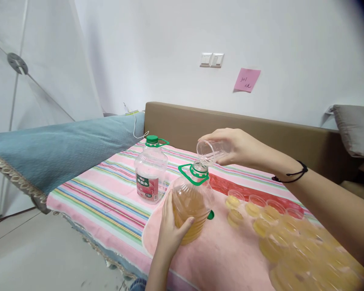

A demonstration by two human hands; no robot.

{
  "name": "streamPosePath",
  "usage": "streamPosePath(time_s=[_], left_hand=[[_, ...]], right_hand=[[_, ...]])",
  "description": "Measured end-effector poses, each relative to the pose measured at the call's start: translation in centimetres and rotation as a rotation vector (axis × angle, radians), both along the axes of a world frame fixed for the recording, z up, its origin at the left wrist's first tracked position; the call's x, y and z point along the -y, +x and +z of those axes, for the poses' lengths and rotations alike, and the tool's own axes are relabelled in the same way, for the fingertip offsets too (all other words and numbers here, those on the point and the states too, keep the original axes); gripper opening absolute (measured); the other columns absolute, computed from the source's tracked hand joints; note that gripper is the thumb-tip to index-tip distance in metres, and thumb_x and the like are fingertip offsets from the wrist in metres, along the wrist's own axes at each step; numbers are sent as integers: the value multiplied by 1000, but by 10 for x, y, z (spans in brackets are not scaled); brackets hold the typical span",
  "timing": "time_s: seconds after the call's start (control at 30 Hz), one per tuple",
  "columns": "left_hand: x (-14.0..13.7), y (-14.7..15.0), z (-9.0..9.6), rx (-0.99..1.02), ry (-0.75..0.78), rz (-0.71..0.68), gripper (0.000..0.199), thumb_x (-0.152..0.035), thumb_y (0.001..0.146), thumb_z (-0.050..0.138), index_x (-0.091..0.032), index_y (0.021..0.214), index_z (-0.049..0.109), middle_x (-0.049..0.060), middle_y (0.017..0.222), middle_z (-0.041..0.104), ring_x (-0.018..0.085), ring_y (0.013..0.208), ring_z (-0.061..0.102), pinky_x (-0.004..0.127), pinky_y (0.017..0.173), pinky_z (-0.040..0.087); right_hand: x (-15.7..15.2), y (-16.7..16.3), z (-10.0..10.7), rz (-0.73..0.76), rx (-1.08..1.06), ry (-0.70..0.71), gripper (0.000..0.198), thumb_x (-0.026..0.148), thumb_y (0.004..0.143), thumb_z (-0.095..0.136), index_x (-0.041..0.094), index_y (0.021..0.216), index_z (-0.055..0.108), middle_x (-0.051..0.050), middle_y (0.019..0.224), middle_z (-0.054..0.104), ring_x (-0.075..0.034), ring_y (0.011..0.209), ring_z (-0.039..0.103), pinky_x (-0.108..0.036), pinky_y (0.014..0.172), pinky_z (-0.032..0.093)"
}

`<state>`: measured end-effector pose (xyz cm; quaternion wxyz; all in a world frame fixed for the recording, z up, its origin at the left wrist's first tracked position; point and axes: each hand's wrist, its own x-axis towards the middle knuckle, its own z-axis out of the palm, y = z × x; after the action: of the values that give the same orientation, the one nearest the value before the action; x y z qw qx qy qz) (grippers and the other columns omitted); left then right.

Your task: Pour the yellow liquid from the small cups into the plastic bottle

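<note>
My left hand (172, 226) is wrapped round the lower side of a clear plastic jug (194, 202), thumb across its front. Amber liquid fills much of this jug, and its uncapped neck carries a green carrying ring (186, 173). Above the mouth, my right hand (238, 144) grips a clear plastic cup (206, 152), tipped sideways with its rim at the jug's opening. The cup looks nearly drained. A green cap (210, 215) lies just right of the jug, partly hidden behind it.
Several clear cups of yellow liquid (269, 214) crowd the right side on a pink mat (218, 258). Behind them runs a red plastic strip (245, 188). A capped, labelled jug (151, 173) stands to the left. A brown headboard (176, 121) borders the back.
</note>
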<state>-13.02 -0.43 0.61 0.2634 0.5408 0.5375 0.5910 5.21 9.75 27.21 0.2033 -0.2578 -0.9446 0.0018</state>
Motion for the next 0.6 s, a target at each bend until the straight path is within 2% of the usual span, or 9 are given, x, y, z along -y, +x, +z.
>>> streamPosePath(time_s=[0.13, 0.27, 0.47, 0.6], left_hand=[[1, 0, 1, 5, -2, 9, 92, -53, 82, 68, -24, 155, 21, 13, 163, 22, 31, 153, 18, 53, 128, 16], [1, 1, 2, 23, 9, 2, 91, -51, 81, 69, -26, 155, 22, 11, 164, 22, 31, 153, 17, 53, 128, 17], [0, 0, -3, 30, -8, -1, 92, -51, 80, 71, -22, 154, 23, 14, 162, 25, 31, 153, 17, 53, 128, 17], [1, 1, -2, 31, -21, -6, 93, -53, 80, 69, -21, 153, 22, 14, 162, 25, 30, 153, 15, 51, 128, 16]], right_hand=[[4, -5, 4, 18, 69, 85, 45, 12, 68, 67, 29, 110, 72, -2, 99, 71, -22, 88, 62, -31, 74, 44], [7, -8, 7, 16, 99, 113, 45, 13, 71, 68, 29, 113, 72, -4, 103, 70, -22, 90, 60, -32, 76, 43], [-1, -10, 10, 115, 191, 217, 45, 19, 77, 71, 29, 121, 69, -6, 108, 70, -25, 95, 58, -37, 82, 43], [-4, -13, 13, 153, 243, 281, 50, 12, 77, 67, 29, 124, 68, -7, 111, 69, -26, 96, 57, -38, 82, 43]])
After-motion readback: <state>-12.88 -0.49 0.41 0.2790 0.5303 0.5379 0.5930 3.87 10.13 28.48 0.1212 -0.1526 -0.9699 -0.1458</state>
